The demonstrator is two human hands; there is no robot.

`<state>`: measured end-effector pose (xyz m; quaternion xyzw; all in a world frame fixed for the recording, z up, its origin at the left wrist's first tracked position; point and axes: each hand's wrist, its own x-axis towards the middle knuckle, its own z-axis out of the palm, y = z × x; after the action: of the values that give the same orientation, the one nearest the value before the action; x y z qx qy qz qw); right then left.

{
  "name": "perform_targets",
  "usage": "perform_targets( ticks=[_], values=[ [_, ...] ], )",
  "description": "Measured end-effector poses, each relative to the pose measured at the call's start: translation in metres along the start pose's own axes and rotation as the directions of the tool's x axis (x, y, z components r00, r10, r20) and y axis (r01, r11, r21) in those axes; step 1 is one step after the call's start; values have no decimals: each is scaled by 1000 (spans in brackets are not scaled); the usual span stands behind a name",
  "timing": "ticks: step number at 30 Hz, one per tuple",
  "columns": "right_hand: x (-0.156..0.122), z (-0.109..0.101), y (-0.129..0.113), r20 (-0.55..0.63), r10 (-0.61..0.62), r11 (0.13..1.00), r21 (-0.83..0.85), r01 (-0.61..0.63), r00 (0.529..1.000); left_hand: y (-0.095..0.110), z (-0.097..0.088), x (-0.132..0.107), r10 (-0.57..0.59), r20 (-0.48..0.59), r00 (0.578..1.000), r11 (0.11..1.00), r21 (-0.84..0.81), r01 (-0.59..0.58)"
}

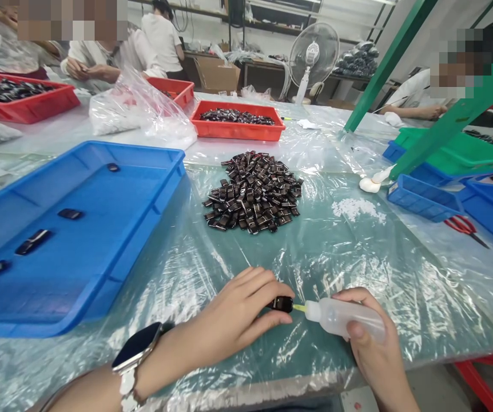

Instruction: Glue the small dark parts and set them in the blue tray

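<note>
My left hand (246, 309), with a watch on its wrist, pinches a small glossy black plastic part (282, 303) just above the film-covered table. In my right hand (373, 332) is a translucent white squeeze bottle (345, 316), lying nearly level and pointing left. Its thin yellow-green nozzle tip meets the right end of the black part. Beyond my hands lies a heap of similar dark parts (255, 194). Right of that heap is a scatter of tiny white pieces (358, 209).
A large blue tray (143, 229) at left holds several black parts. Behind the heap stands a red tray (238, 133) full of dark parts. Green posts (390, 63), a small blue bin (424, 197) and red-handled pliers (461, 225) are at right. Other people sit across the table.
</note>
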<state>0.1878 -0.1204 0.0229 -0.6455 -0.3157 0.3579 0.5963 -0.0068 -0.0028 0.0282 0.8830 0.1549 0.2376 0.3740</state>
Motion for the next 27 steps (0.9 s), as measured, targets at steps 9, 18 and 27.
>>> perform_targets(
  ticks=[9,18,27],
  values=[
    [0,0,-1,4,1,1000,-9,-1,1000,0,0,-1,1,-6,1000,1000,8,-1],
    [1,-2,0,9,-2,1000,-27,2,1000,0,0,-1,0,-4,1000,1000,1,0],
    [0,1,0,-16,-43,997,-64,41,999,-1,3,0,-24,-26,999,1000,5,24]
  ],
)
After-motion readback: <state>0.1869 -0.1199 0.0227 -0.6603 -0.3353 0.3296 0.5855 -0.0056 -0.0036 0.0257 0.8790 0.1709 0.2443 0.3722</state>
